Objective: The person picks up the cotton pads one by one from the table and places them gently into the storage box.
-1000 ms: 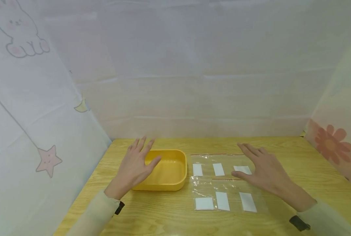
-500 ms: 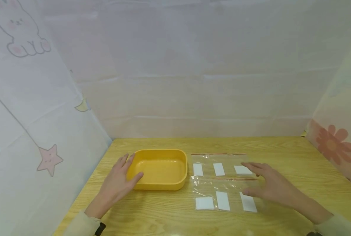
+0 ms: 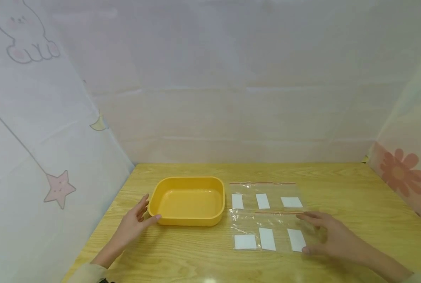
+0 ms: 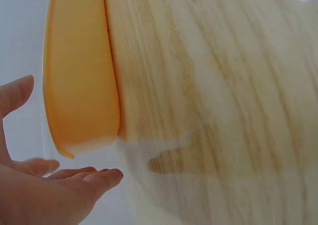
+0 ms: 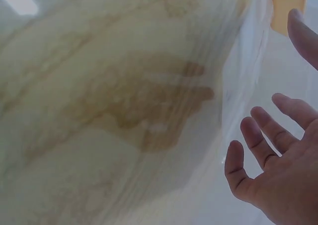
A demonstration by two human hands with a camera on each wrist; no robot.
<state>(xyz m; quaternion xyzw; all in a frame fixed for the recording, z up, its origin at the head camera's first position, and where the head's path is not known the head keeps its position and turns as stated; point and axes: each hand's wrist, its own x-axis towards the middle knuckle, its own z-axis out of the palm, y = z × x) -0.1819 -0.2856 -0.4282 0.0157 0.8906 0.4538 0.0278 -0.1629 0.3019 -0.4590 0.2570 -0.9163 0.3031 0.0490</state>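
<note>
A yellow plastic basin (image 3: 191, 221) sits on the left part of the wooden table. My left hand (image 3: 130, 227) is at its front left corner, thumb and fingers spread to either side. In the left wrist view, this hand (image 4: 54, 192) appears apart from the basin wall (image 4: 82, 81). Right of the basin, several clear zip bags (image 3: 281, 224) with red seal lines lie flat in two rows. Each shows a white rectangle, such as the white piece (image 3: 297, 240) nearest my right hand (image 3: 332, 237). That hand hovers at the bags' right edge, fingers loosely bent, holding nothing; contact is unclear.
The wooden table (image 3: 366, 196) reaches back to a pale cloth wall (image 3: 246, 118). Printed cloth also stands at both sides, with a pink star (image 3: 59, 188) on the left and a red flower (image 3: 401, 173) on the right.
My left hand has drawn back and left from over the basin to its front left corner. My right hand has come down and toward me from above the bags. Basin and bags stay put.
</note>
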